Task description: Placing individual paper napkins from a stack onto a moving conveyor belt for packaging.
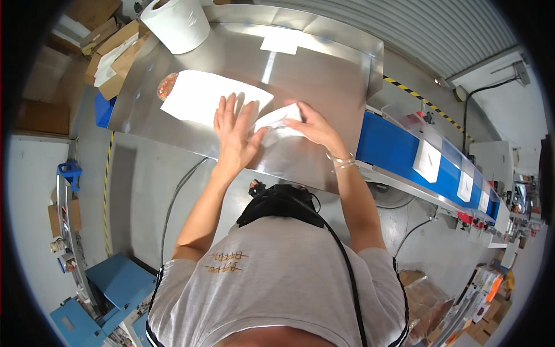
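Note:
On the steel table a long white sheet point(199, 95), paper or cloth, lies at an angle. My left hand point(234, 136) rests on its right end with fingers stretched out, its thumb reaching the edge of a small white packet point(280, 120). That packet sits right of the sheet, and my right hand point(318, 127) grips it between thumb and fingers. A dark line shows across the packet; its lower edge is partly behind my left thumb. At the sheet's far left end, a round red patterned thing point(167, 87) sticks out.
A white roll point(176, 26) stands at the back left of the steel table point(324, 75), near a white card point(280, 41). To the right runs a blue conveyor belt point(384, 139) carrying several white packets point(426, 161). Cardboard boxes point(118, 61) stand beyond the left edge.

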`<state>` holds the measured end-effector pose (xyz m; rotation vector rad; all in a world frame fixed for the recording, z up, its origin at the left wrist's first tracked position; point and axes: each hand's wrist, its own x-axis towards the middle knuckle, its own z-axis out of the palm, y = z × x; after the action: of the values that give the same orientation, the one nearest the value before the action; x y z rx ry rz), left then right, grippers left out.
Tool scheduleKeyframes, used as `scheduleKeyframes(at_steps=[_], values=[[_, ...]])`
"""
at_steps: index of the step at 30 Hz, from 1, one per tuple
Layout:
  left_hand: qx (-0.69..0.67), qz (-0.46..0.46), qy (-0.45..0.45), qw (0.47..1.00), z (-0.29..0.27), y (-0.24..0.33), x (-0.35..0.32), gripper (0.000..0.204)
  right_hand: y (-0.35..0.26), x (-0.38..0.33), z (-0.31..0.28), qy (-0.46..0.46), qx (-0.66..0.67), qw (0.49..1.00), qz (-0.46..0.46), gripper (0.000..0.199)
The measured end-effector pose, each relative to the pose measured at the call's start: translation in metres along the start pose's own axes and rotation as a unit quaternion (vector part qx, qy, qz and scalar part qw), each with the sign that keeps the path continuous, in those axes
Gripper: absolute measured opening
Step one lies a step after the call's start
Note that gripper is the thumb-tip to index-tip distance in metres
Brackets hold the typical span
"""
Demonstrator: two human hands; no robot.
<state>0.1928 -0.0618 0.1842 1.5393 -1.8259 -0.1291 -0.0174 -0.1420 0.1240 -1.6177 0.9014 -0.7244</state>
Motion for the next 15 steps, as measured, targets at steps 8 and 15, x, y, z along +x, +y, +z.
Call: scheduleKeyframes(at_steps=[8, 15], values=[[0.025, 0.043, 0.017, 0.999, 0.002, -0.02, -0.002, 0.037, 0.063, -0.125, -0.115, 0.392, 0.0, 0.899, 0.197, 0.04], [-0.002, 0.023, 0.035, 0.999, 0.005, -0.018, -0.004, 0.033, 0.034, -0.138, -0.133, 0.459, -0.529, 0.676, 0.23, 0.055]])
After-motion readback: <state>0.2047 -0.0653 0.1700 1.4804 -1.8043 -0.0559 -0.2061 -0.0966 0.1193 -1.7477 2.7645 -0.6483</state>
